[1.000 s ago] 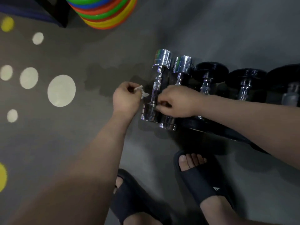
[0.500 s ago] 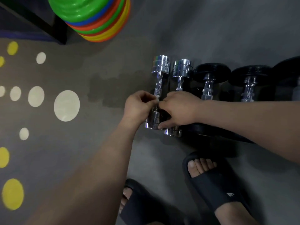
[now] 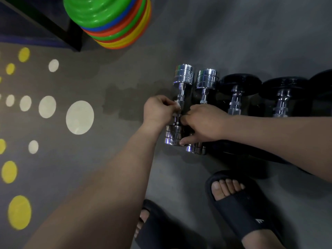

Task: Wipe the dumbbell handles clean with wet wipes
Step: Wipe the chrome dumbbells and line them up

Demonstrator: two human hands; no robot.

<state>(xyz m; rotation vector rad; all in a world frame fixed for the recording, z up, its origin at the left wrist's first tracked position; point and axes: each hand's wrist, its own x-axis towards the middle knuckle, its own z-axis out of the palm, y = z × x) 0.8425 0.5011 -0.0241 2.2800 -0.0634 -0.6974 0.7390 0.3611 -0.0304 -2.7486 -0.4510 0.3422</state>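
Note:
Two small chrome dumbbells lie side by side on the grey floor. My left hand (image 3: 158, 109) pinches a small white wet wipe (image 3: 177, 104) against the handle of the left chrome dumbbell (image 3: 182, 76). My right hand (image 3: 203, 123) lies over the near half of the second chrome dumbbell (image 3: 206, 79), fingers curled by the left dumbbell's handle and thumb on that dumbbell's near head. What its fingers grip is hidden. To the right stand two black dumbbells (image 3: 237, 87) with chrome handles.
A stack of coloured plastic discs (image 3: 111, 20) sits at the back beside a black frame leg (image 3: 71, 36). White and yellow dots mark the floor at left. My two feet in black slides (image 3: 240, 200) stand just in front of the dumbbells.
My left hand moved right with the wipe, from beside the dumbbell onto its handle. My right hand stayed over the near ends of the chrome dumbbells.

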